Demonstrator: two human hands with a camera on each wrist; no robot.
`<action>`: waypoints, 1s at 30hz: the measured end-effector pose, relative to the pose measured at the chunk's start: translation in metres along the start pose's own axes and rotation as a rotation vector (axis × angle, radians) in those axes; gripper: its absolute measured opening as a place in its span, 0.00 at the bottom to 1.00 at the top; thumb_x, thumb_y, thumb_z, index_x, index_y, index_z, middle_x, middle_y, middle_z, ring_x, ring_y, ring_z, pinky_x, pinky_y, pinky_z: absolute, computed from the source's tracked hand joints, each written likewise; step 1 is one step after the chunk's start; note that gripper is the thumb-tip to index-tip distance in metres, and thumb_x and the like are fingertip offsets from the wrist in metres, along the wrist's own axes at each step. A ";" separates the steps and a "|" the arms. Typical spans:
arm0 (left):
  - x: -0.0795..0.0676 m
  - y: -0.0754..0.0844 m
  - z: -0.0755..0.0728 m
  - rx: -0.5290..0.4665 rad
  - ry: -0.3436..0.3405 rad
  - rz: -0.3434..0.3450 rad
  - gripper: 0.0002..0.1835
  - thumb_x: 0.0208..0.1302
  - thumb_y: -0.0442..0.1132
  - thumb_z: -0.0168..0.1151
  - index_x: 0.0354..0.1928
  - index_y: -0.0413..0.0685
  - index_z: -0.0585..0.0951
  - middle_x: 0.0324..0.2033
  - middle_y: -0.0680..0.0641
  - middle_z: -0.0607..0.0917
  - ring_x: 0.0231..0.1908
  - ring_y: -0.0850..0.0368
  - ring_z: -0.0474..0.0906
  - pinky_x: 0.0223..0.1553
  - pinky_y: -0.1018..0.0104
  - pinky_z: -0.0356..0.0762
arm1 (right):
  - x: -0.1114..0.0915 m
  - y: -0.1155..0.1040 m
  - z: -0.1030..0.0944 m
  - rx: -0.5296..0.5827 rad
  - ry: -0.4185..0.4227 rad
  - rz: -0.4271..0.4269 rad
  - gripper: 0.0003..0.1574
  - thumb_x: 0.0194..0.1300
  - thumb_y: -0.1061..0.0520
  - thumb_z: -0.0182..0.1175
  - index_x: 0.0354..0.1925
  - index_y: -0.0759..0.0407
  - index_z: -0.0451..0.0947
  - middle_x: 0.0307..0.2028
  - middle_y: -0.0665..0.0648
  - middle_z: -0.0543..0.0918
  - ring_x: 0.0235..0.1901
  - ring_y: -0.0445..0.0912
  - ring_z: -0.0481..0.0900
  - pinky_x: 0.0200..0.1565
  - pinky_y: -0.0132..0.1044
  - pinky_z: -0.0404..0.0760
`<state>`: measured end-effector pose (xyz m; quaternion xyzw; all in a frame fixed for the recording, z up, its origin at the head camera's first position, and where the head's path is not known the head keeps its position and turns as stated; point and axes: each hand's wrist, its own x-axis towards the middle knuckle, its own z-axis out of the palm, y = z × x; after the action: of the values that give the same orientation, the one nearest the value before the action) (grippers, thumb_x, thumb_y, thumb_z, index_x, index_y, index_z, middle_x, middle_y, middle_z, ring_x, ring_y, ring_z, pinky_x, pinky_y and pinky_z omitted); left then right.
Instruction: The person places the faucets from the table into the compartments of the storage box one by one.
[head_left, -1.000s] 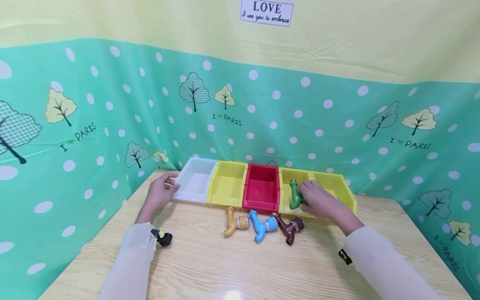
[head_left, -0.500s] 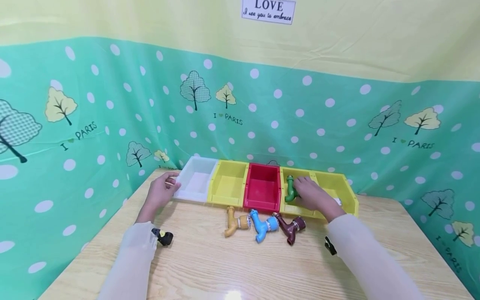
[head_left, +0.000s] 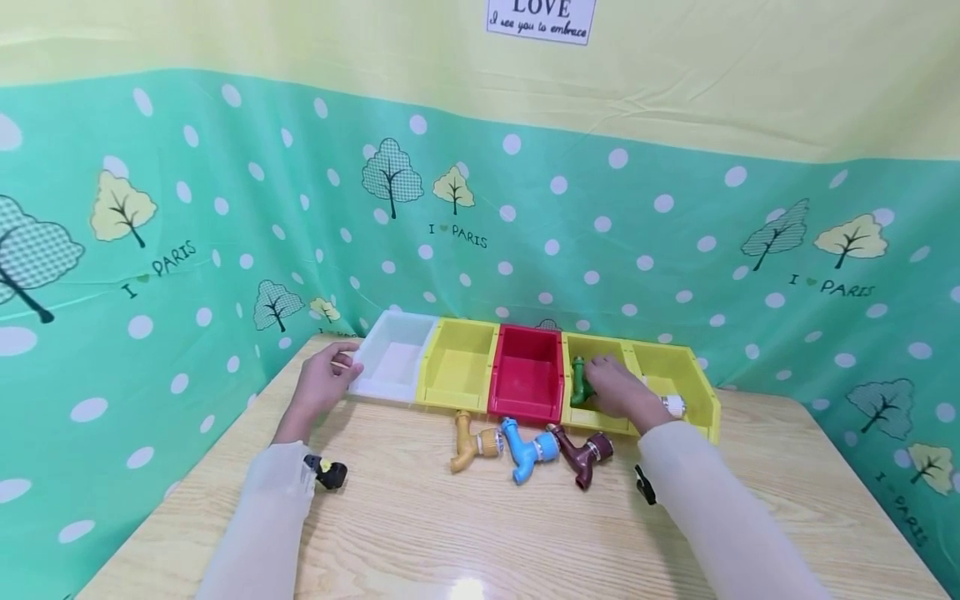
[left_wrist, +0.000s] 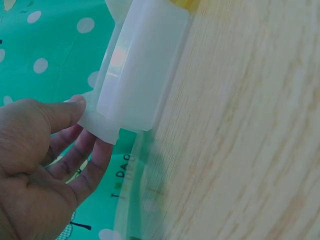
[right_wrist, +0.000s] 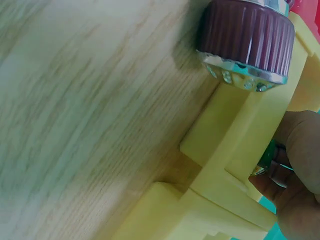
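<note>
Dotted cloth (head_left: 495, 196) behind, left hand (head_left: 322, 383) pinches white bin (head_left: 395, 360) (right hand (head_left: 617, 387) grips green tap (head_left: 578, 382)).

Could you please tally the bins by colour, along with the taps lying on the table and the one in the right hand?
White bin: 1
Yellow bins: 3
Red bin: 1
Taps on the table: 3 (mustard tap, blue tap, maroon tap)
Green tap in the right hand: 1
Total: 9

The right grip (head_left: 617, 387) is farther left, the green tap (head_left: 577, 383) deeper inside the yellow fourth bin (head_left: 600, 345); more of a white knob (head_left: 673, 406) shows in the yellow fifth bin (head_left: 666, 364).
</note>
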<state>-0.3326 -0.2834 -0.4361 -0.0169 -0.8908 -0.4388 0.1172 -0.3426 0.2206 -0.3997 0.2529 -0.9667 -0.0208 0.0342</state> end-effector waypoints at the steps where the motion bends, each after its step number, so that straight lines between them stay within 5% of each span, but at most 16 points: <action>1: 0.000 0.000 0.000 0.001 0.000 -0.001 0.23 0.75 0.38 0.61 0.68 0.41 0.73 0.49 0.38 0.80 0.48 0.42 0.81 0.44 0.57 0.83 | 0.001 0.000 0.001 -0.001 -0.009 0.005 0.23 0.62 0.66 0.68 0.54 0.74 0.77 0.48 0.69 0.81 0.52 0.63 0.77 0.59 0.56 0.78; 21: 0.000 -0.002 0.000 -0.001 0.004 -0.008 0.23 0.75 0.38 0.62 0.68 0.42 0.74 0.49 0.38 0.80 0.49 0.41 0.81 0.44 0.56 0.83 | 0.007 -0.007 0.000 0.037 -0.086 0.066 0.12 0.63 0.72 0.64 0.46 0.68 0.81 0.37 0.62 0.81 0.40 0.55 0.81 0.49 0.50 0.84; 30: -0.001 -0.001 0.000 0.011 0.007 0.002 0.23 0.75 0.37 0.61 0.68 0.41 0.74 0.48 0.37 0.81 0.48 0.42 0.80 0.42 0.57 0.83 | -0.005 -0.005 -0.006 0.044 -0.045 0.033 0.09 0.68 0.70 0.61 0.45 0.67 0.83 0.37 0.60 0.82 0.38 0.53 0.81 0.47 0.49 0.85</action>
<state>-0.3323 -0.2835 -0.4372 -0.0156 -0.8928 -0.4337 0.1209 -0.3357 0.2183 -0.3942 0.2372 -0.9714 -0.0046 0.0071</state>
